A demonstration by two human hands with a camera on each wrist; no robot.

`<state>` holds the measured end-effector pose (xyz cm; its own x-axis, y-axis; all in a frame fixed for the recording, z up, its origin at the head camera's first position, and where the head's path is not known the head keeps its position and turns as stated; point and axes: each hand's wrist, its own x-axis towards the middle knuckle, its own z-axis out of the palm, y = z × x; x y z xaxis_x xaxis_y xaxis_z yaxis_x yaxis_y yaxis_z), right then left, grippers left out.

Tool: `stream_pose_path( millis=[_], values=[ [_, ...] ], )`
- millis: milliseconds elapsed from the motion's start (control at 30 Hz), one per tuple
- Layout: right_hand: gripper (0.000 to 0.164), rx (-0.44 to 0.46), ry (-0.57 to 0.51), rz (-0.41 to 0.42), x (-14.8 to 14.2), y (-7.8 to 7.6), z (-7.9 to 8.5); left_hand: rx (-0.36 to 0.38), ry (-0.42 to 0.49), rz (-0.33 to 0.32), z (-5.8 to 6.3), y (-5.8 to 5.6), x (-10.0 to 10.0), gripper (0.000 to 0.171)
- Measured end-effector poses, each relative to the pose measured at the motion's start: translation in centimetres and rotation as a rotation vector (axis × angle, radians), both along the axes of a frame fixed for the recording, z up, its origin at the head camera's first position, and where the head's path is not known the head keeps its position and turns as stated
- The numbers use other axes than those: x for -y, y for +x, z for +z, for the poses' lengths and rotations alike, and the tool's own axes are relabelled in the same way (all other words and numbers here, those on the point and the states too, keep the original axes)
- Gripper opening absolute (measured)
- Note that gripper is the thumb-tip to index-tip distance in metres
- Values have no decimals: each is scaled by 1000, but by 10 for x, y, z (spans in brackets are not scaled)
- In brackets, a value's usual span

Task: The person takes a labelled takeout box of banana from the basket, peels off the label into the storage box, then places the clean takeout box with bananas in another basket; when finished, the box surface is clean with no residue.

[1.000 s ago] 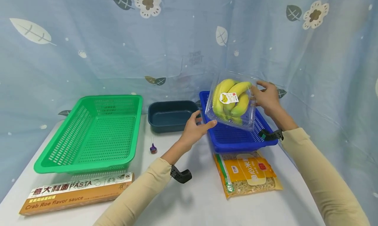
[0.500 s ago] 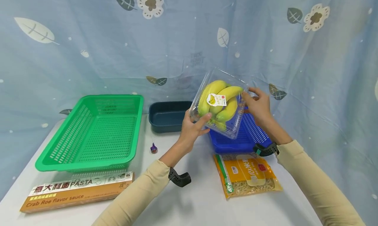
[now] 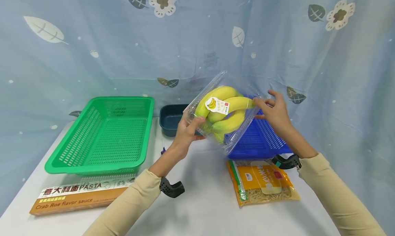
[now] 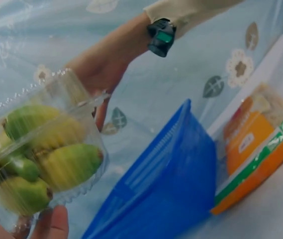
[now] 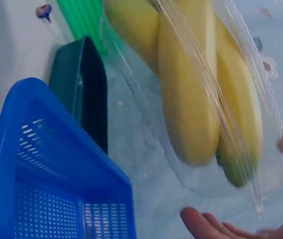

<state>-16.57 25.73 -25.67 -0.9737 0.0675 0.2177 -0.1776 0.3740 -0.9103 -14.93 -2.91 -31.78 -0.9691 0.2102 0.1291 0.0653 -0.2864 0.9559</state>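
Observation:
A clear plastic box of bananas (image 3: 233, 122) is held tilted in the air in the middle of the head view, with a white banana label on its lid. My left hand (image 3: 184, 135) grips its lower left corner, the thumb over the front. At the box's right edge, my right hand (image 3: 274, 114) has its fingers spread; in the right wrist view its fingertips (image 5: 196, 221) stand apart from the plastic, and the thumb is close to the edge. Below and behind the box sits a blue basket (image 3: 262, 140), partly hidden by it.
A green basket (image 3: 148, 133) stands at left, with a pasta box (image 3: 77, 198) in front. A dark teal tub (image 3: 169, 121) is at the back, partly covered by the banana box. A lollipop (image 5: 44, 12) lies near it. An orange noodle bag (image 3: 262, 183) lies before the blue basket.
The banana box has moved left from over the blue basket and turned. My left hand has taken hold of its corner, while my right hand's fingers have loosened from the right side.

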Motion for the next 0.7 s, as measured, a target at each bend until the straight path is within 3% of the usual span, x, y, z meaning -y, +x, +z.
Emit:
stream_pose_path(
  millis=[200,333,500,700],
  values=[
    [61,36,-92,250,2,1,-1,-2,-27,-33,-2,1,23,77],
    [48,41,-165,362,10,4,-2,-34,-32,-35,0,1,41,77],
    [49,52,-195,377,24,13,-5,-22,-20,-22,7,3,57,73],
    [48,64,-207,326,38,29,-10,22,-5,63,16,11,71,70]
  ],
)
